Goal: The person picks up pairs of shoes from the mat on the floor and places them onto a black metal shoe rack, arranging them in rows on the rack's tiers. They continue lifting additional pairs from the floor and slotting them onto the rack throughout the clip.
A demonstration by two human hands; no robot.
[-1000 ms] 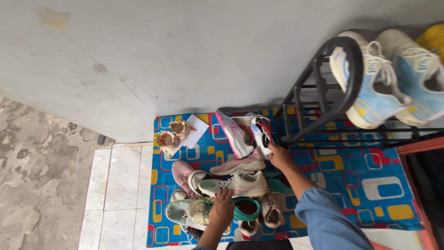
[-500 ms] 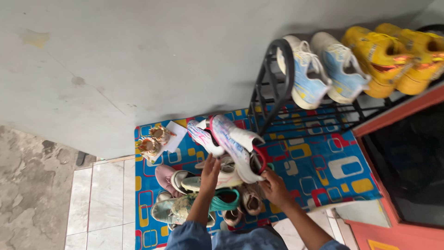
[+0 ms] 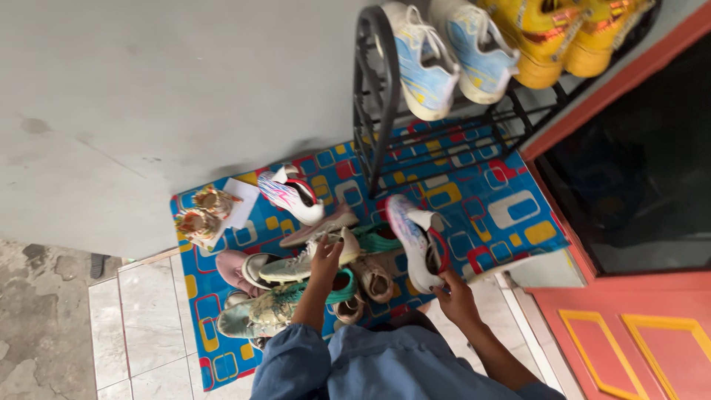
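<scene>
Right hand (image 3: 453, 296) grips our white sneaker (image 3: 416, 241) by the heel; left hand (image 3: 326, 255) fingers pinch a pale shoe (image 3: 307, 263); mat (image 3: 511, 215) open beside rack (image 3: 385, 111).

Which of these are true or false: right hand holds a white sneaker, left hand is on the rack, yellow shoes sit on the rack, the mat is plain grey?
1. The right hand holds a white sneaker with pink and blue markings. True.
2. The left hand rests on the shoe rack. False: it reaches into the shoe pile on the mat, at a pale sneaker.
3. Yellow shoes sit on the rack's top. True.
4. The mat is plain grey. False: it is blue with coloured rectangles.
</scene>
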